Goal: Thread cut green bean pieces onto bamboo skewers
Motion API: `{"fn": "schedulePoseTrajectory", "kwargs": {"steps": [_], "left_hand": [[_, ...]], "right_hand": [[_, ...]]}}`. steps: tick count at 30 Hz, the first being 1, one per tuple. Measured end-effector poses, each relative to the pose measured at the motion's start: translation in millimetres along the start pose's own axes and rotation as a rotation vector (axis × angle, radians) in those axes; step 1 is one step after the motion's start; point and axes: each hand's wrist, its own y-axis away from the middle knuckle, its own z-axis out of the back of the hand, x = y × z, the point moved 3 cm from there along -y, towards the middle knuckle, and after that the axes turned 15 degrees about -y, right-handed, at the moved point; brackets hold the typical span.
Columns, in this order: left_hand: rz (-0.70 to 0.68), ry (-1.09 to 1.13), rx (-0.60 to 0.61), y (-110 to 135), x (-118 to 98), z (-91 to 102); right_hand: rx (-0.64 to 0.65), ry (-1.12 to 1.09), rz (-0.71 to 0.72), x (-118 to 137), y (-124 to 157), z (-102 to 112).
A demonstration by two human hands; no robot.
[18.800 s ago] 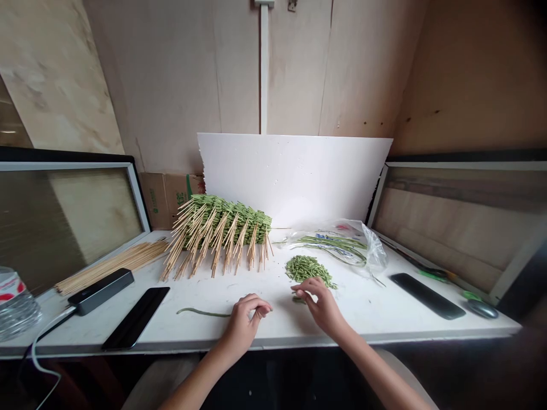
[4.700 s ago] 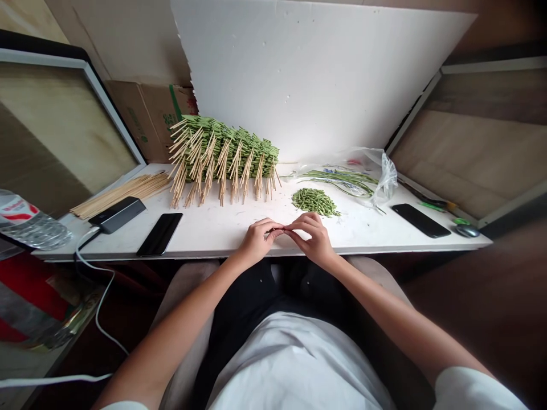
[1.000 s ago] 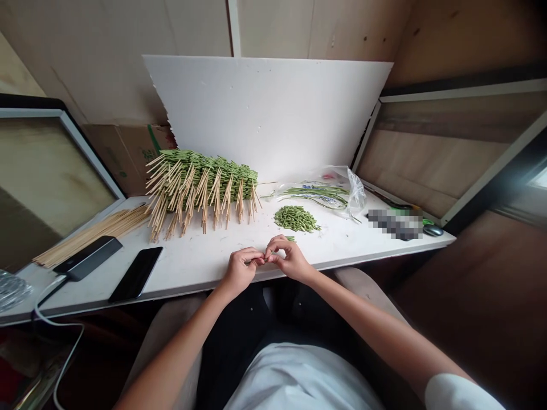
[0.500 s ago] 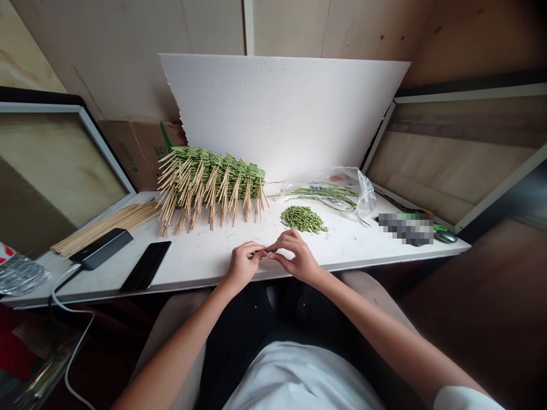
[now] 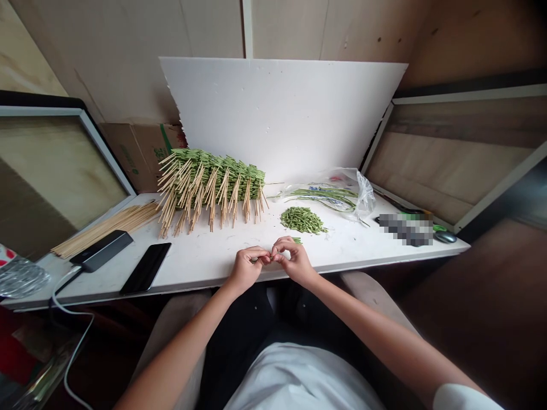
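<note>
Close to the table's front edge, my left hand (image 5: 248,265) and my right hand (image 5: 294,262) meet, fingertips pinched together. Whatever lies between the fingertips is hidden or too small to name. A few short green pieces (image 5: 296,240) show just beyond my right hand's knuckles; whether they are held or lie on the table I cannot tell. Behind my right hand is a heap of short cut green stem pieces (image 5: 302,220). Farther back on the left is a stack of skewers threaded with green stems (image 5: 213,176), their bare wooden ends pointing toward me.
Bare wooden skewers (image 5: 106,225) lie at left beside a black box with a cable (image 5: 105,250) and a phone (image 5: 146,267). A clear plastic bag (image 5: 365,196) holds long green stems (image 5: 325,195). A white board (image 5: 282,114) stands behind, and a mouse (image 5: 445,236) lies at right.
My hands have drawn closer at the fingertips, and my right hand has shifted slightly down. Green pieces now show beyond its knuckles.
</note>
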Motion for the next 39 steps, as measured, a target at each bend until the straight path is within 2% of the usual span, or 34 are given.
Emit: {"fn": "schedulePoseTrajectory", "kwargs": {"steps": [6, 13, 15, 20, 24, 28, 33, 39], "left_hand": [[0.0, 0.033, 0.01, -1.4, 1.3, -0.9], [-0.005, 0.056, 0.043, -2.6, 1.1, 0.3], [-0.007, 0.041, 0.028, -3.0, 1.1, 2.0], [-0.015, -0.091, -0.06, -3.7, -0.3, 7.3], [-0.001, -0.116, -0.023, -2.8, -2.9, 3.0], [0.037, -0.011, -0.014, -1.9, -1.3, -2.9], [0.057, 0.079, 0.0, -4.4, 3.6, -5.7], [0.092, 0.133, 0.032, -6.9, 8.2, -7.7]], "right_hand": [[-0.021, -0.116, -0.069, -13.6, 0.7, 1.2], [-0.023, -0.217, -0.135, -10.2, 1.3, -3.5], [-0.028, -0.11, -0.077, -4.2, 0.0, -2.3], [0.017, 0.33, 0.194, 16.7, -4.5, 4.0], [0.055, 0.387, 0.247, 20.9, -4.3, 3.6], [-0.002, 0.226, 0.179, 17.9, -1.4, -1.0], [-0.098, 0.026, 0.01, 4.5, -0.8, -1.7], [-0.123, -0.266, -0.218, -6.1, -0.2, -4.9]]}}
